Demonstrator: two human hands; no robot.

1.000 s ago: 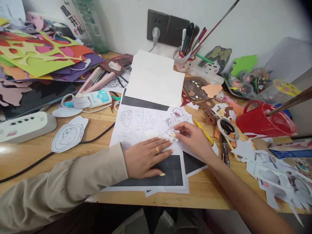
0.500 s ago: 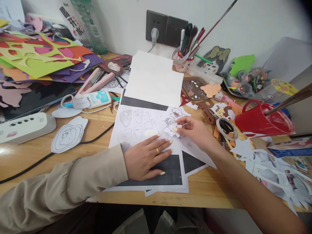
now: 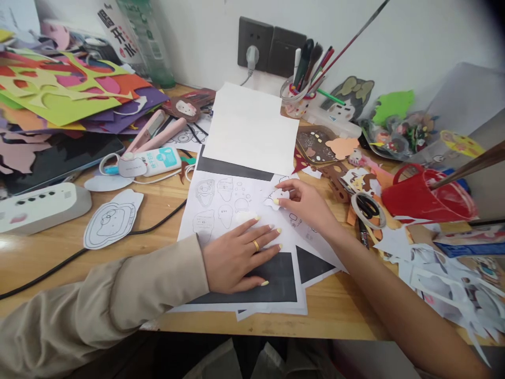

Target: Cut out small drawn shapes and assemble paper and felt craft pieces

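Lifted farther up the printed sheet [image 3: 221, 205], the right hand [image 3: 305, 202] pinches a small paper cutout [image 3: 275, 199], partly hidden by fingers, while the left hand [image 3: 236, 255] lies spread flat beside it.

Taking the printed sheet [image 3: 221, 205] as landmark: the blank paper [image 3: 252, 129] lies behind it, overlapping its far edge; the scissors [image 3: 365, 205] lie right of it; the paper cutout [image 3: 112, 218] lies left; the pen cup [image 3: 295, 97] stands behind, seemingly against the wall.
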